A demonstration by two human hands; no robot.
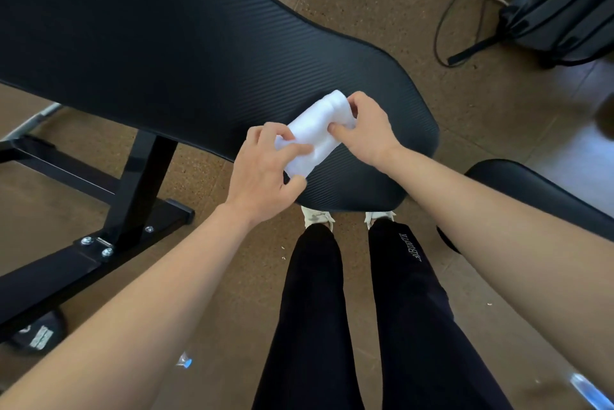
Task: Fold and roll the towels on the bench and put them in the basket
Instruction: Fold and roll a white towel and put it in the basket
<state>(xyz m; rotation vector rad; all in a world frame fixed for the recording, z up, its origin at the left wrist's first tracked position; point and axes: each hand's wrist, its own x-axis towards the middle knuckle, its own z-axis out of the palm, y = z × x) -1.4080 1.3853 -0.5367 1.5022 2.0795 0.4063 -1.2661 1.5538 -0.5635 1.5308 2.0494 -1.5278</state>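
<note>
In the head view, a white towel (315, 133) is held as a compact roll at the near end of the black padded counter (166, 60); whether it rests on the pad or is lifted just clear cannot be told. The left hand (265, 173) is curled round its lower-left end, and the right hand (368, 130) is pinched on its upper-right end. The roll appears nearly finished, so equal tension should be applied at both ends and the loose edge tucked under, lest the layers telescope. The long axis is laid diagonally, lower left to upper right, with the rounded end pointed away from the person. No basket is seen.
</note>
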